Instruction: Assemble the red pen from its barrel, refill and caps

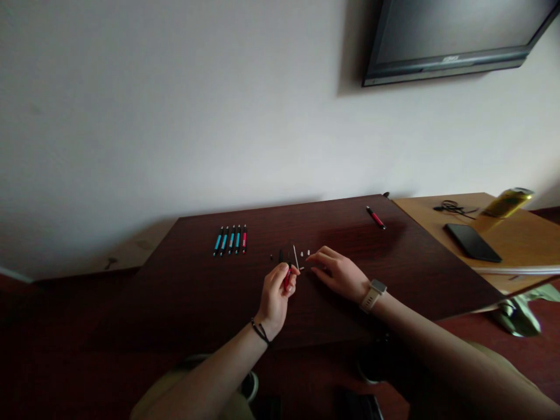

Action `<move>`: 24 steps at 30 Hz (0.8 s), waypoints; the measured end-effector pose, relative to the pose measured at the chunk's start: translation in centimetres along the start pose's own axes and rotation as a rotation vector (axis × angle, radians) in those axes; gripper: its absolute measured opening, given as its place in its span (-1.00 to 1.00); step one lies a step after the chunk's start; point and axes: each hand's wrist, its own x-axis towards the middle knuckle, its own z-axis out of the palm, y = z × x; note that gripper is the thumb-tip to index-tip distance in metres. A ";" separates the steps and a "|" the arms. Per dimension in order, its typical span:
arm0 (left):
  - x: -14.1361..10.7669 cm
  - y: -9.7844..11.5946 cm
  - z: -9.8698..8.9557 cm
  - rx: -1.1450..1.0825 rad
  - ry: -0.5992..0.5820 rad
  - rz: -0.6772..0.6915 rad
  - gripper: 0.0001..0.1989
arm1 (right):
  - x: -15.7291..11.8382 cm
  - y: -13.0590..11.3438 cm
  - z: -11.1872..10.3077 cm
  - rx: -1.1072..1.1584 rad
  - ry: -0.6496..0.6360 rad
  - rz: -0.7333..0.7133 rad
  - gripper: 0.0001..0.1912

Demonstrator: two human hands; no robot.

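My left hand [275,296] is closed around a red pen barrel [287,279], held above the dark table [192,303]. To its right, my right hand [336,272] reaches low over the tabletop with thumb and fingers apart. Near those fingertips lie small white pen pieces [308,252]. A thin pen refill [295,256] rests between the two hands, and a small dark pen part [280,255] lies just beyond my left hand. Some tiny pieces are too small to name. Toward the back left, several blue pens [224,241] and a red pen [244,239] form a neat row.
Another red pen [376,217] lies near the table's back right. A wooden side table [431,224] adjoins on the right, bearing a black phone [472,242], a coiled cable [452,207] and a yellow can-like container [507,202]. A television [455,41] hangs on the wall.
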 end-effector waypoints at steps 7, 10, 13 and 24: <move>0.0 -0.1 0.0 0.020 -0.035 0.005 -0.60 | 1.1 -0.3 2.9 -0.120 -0.051 -0.067 -0.84; -0.1 0.0 0.0 0.023 -0.033 0.000 -0.60 | 1.5 -0.1 3.1 -0.126 -0.055 -0.050 -0.86; -0.1 0.1 0.0 0.023 -0.033 -0.011 -0.60 | 1.6 -0.3 3.1 -0.044 -0.008 0.010 -0.89; 0.0 0.1 0.1 0.057 -0.062 -0.025 -0.60 | 1.3 -3.0 0.6 0.564 0.226 0.113 -0.83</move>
